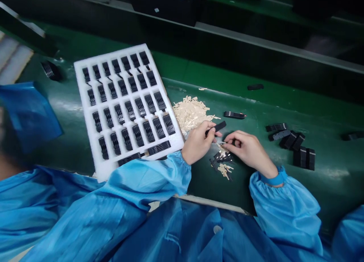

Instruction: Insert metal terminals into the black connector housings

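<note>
Black plastic connector [217, 127] gripped between fingers and thumb of the left hand [197, 146], narrow pinch on a small tan strip [219, 146] by the right hand [248, 150], loose tan strips [190, 114] piled at 11 o'clock, white foam tray [85, 118] at 9 o'clock, green conveyor belt [284, 102] beneath

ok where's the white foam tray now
In the head view, the white foam tray lies on the green bench, left of the left hand, pale strips piled at its right edge.
</note>
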{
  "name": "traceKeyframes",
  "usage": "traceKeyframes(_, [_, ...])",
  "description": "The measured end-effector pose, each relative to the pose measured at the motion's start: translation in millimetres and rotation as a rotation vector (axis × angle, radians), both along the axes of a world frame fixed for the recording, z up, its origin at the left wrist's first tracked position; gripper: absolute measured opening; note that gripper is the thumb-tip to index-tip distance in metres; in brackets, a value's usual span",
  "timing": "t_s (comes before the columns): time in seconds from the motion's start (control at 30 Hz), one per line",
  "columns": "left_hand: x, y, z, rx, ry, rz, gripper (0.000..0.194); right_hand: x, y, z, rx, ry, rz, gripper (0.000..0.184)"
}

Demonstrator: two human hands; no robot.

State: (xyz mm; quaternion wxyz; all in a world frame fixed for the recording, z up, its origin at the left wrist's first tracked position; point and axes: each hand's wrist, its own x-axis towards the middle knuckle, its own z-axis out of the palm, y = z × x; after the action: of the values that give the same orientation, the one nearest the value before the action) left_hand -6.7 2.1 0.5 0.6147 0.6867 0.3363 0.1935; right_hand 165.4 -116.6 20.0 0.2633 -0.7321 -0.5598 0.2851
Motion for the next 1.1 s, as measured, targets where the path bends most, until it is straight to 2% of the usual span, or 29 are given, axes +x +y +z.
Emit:
traceKeyframes(0.1, [4,0,-0.9,-0.201,-0.089,0.012,0.011,-5,-1,6.7,-0.065,-0.107,0.11,0.009])
traceKeyframes(0.17, [5,0,0.6,-0.242,-0.104,0.012,0.01,-6,-1,8.2,-0.096,-0.087,0.123,0.002])
traceKeyframes(0.2, [5,0,1.5,-0.243,-0.105,0.014,0.01,-5,-1,8.0,-0.104,-0.053,0.116,0.004])
traceKeyframes(0.27, [5,0,2.9,-0.236,-0.109,0.021,0.009,-1,0,6.2,-0.099,0.063,0.057,0.01])
traceKeyframes(0.4, [5,0,3.4,-0.241,-0.104,0.01,0.01,7,2,1.7,-0.077,0.424,-0.13,0.023])
traceKeyframes(0.47, [4,0,3.7,-0.249,-0.092,0.002,0.011,5,2,0.7,-0.064,0.478,-0.16,0.025])
traceKeyframes(0.53, [4,-1,4.6,-0.249,-0.074,0.013,0.012,1,2,1.0,-0.029,0.355,-0.099,0.021])
traceKeyframes(0.63, [3,-1,5.7,-0.24,-0.047,0.043,0.013,-7,1,3.1,0.002,0.092,0.072,0.007])
traceKeyframes(0.7, [3,-1,5.4,-0.231,-0.043,0.047,0.013,-9,0,4.4,-0.023,0.023,0.129,0.001])
traceKeyframes(0.77, [2,0,4.5,-0.222,-0.047,0.04,0.013,-9,1,4.9,-0.043,0.034,0.115,0.005])
traceKeyframes(0.83, [2,0,3.9,-0.215,-0.038,0.036,0.015,-7,1,4.4,-0.04,0.149,0.039,0.011])
traceKeyframes(0.97, [1,2,6.5,-0.176,0.025,-0.016,0.025,-4,3,3.6,-0.042,0.618,-0.193,0.028])
traceKeyframes(1.1, [0,1,9.8,-0.065,0.072,-0.147,0.031,-6,5,3.8,-0.091,0.866,-0.253,0.035])
